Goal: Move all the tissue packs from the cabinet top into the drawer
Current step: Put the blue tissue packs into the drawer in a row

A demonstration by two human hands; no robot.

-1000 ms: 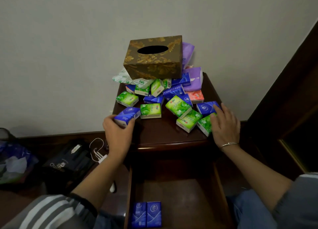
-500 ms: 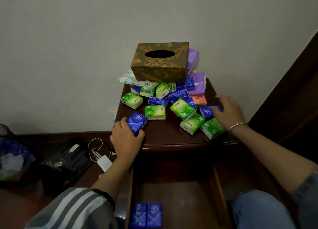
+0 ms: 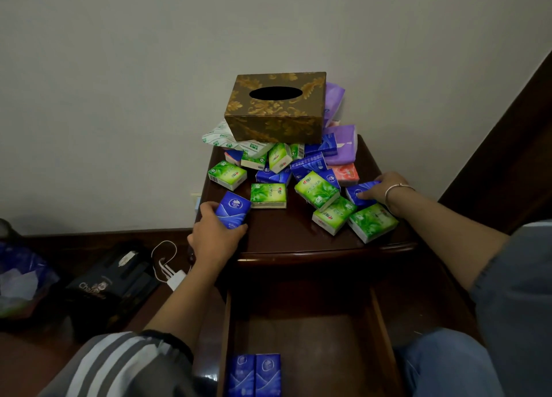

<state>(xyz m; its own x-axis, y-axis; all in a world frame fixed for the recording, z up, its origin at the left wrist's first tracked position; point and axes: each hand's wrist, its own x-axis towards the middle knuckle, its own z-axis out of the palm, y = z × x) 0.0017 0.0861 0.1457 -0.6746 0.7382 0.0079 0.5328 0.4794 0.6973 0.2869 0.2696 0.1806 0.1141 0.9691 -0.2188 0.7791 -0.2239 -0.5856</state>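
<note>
Your left hand (image 3: 213, 238) grips a blue tissue pack (image 3: 233, 210); your right hand (image 3: 380, 187) clasps a second blue pack (image 3: 357, 194). Next, lift both into the open drawer (image 3: 384, 331) beneath your hands.

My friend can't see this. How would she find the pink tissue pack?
Find the gold tissue box at the back of the dark cabinet top. Purple packs lie by its right end; the pink pack sits just in front of them. It is the only pink one among green packs and blue packs.
</note>
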